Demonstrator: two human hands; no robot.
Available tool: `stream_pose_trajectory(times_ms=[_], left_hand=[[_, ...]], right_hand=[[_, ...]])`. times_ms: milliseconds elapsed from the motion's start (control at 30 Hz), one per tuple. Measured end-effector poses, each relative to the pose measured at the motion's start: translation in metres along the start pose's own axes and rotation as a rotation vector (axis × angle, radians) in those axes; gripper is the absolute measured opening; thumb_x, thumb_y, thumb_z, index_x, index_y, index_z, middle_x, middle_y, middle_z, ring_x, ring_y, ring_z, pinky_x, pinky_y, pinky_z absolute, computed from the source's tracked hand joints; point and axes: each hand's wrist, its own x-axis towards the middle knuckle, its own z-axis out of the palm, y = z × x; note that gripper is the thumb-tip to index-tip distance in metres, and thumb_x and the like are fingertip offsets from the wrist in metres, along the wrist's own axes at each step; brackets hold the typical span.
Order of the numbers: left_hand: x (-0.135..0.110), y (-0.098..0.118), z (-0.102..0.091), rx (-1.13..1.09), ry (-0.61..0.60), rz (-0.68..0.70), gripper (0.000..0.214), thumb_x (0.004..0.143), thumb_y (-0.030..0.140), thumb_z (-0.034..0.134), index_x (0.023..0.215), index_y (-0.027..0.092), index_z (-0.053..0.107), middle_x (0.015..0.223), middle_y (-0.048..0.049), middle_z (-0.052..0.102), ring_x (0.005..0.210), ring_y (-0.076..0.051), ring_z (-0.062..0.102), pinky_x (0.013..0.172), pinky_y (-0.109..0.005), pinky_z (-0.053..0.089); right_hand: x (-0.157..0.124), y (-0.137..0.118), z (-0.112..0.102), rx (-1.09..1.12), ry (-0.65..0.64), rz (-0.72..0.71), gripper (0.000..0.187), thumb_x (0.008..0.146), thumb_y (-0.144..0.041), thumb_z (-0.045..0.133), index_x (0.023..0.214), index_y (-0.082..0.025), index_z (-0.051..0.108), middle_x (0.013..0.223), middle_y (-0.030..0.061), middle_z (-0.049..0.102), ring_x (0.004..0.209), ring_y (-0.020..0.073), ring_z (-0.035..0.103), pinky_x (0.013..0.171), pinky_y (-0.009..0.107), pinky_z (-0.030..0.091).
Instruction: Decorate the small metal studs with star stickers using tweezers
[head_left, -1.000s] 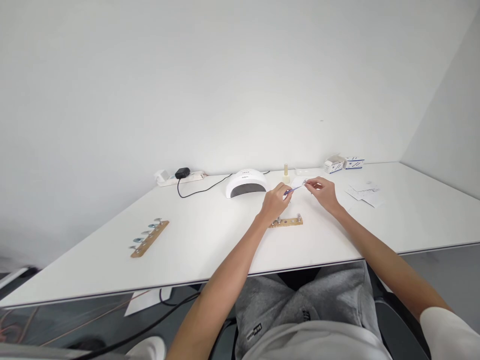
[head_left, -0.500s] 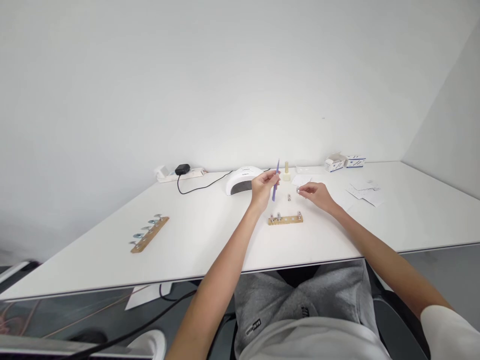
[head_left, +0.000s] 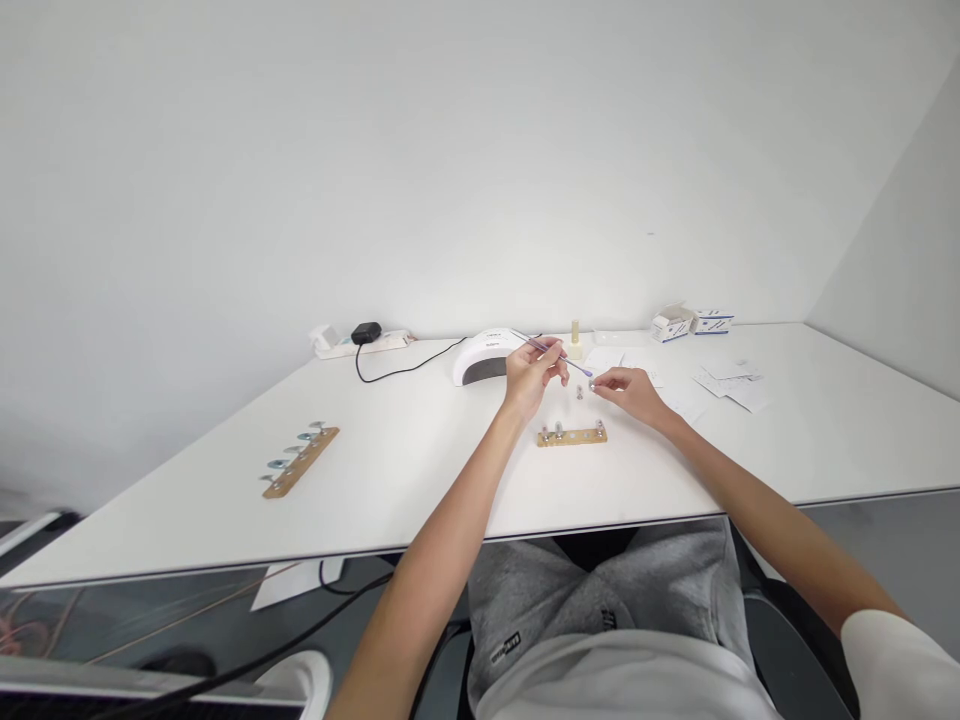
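My left hand [head_left: 531, 378] is closed around a slim purple tool [head_left: 576, 366], thin and pointed at one end and wider at the other. It lies slantwise, the wider end close to my right fingertips. My right hand [head_left: 628, 391] pinches a small shiny silver nail-tip stand [head_left: 592, 385]; its details are too small to make out. Just left of that, another small stand [head_left: 580, 392] stands upright on the table. In front of both hands lies a wooden strip [head_left: 574, 438] with a few small stands at its ends and pale round spots between them.
Another wooden strip [head_left: 304, 462] with several nail tips on stands lies on the left. Behind are a white nail lamp [head_left: 487, 345], a cream polish bottle [head_left: 575, 343], a power strip [head_left: 382, 343] and small boxes [head_left: 673, 323]. Paper sheets [head_left: 729, 384] lie on the right.
The purple tool has swung from nearly upright to slantwise, its wider end now by my right fingertips. My right hand has shifted slightly left and down with the small stand.
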Motion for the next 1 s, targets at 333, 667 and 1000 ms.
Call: stream_pose_trajectory(times_ms=[333, 667, 1000], left_hand=[[-0.0043, -0.0038, 0.0045, 0.106, -0.044, 0.11, 0.027, 0.071, 0.031, 0.073, 0.076, 0.013, 0.054, 0.063, -0.0005, 0.057, 0.049, -0.013, 0.06, 0.046, -0.026, 0.045], [-0.007, -0.0083, 0.0055, 0.245, -0.098, 0.14, 0.023, 0.075, 0.03, 0.069, 0.071, 0.013, 0.053, 0.061, 0.0003, 0.054, 0.047, -0.012, 0.058, 0.044, -0.024, 0.041], [-0.0088, -0.0091, 0.0059, 0.246, -0.169, 0.139, 0.022, 0.074, 0.029, 0.069, 0.071, 0.014, 0.053, 0.058, 0.0005, 0.054, 0.047, -0.011, 0.057, 0.045, -0.024, 0.04]], right_hand=[[0.0015, 0.0033, -0.0001, 0.058, 0.07, 0.084, 0.018, 0.068, -0.033, 0.069, 0.073, -0.016, 0.071, 0.078, 0.0072, 0.072, 0.07, 0.0179, 0.064, 0.067, 0.03, 0.052], [0.0017, 0.0029, -0.0007, 0.035, 0.085, 0.08, 0.014, 0.067, -0.03, 0.068, 0.07, -0.016, 0.07, 0.072, 0.0054, 0.07, 0.066, 0.0169, 0.062, 0.063, 0.028, 0.05], [0.0034, 0.0055, -0.0013, 0.059, 0.094, 0.129, 0.015, 0.066, -0.029, 0.066, 0.069, -0.015, 0.069, 0.066, 0.0045, 0.067, 0.057, 0.0144, 0.058, 0.056, 0.027, 0.047]])
